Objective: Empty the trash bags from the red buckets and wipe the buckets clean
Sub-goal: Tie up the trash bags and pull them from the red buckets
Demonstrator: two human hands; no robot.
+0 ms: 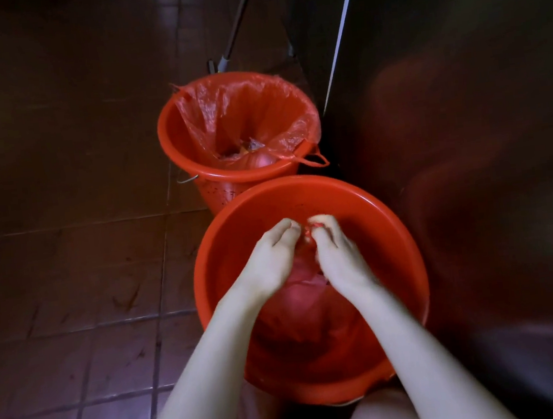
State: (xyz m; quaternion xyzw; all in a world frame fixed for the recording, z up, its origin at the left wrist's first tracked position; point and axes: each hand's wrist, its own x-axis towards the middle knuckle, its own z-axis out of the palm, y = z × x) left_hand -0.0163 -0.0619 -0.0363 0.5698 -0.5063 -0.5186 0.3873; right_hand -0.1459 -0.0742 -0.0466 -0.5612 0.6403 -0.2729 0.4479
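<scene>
Two red buckets stand on the tiled floor. The near bucket (pixel 387 227) holds a filled red trash bag (pixel 300 306). My left hand (pixel 270 261) and my right hand (pixel 335 254) are both inside this bucket, with the fingers of each pinching the bag's gathered top between them. The far bucket (pixel 170 135) is lined with a red trash bag (pixel 256 108) that is open, with rubbish at its bottom and its handles hanging over the rim.
A dark metal cabinet wall (pixel 464 119) runs close along the right of both buckets. A mop or broom handle (pixel 237 31) leans behind the far bucket. Dark brown floor tiles (pixel 60 199) spread to the left. My knee (pixel 378 418) shows at the bottom.
</scene>
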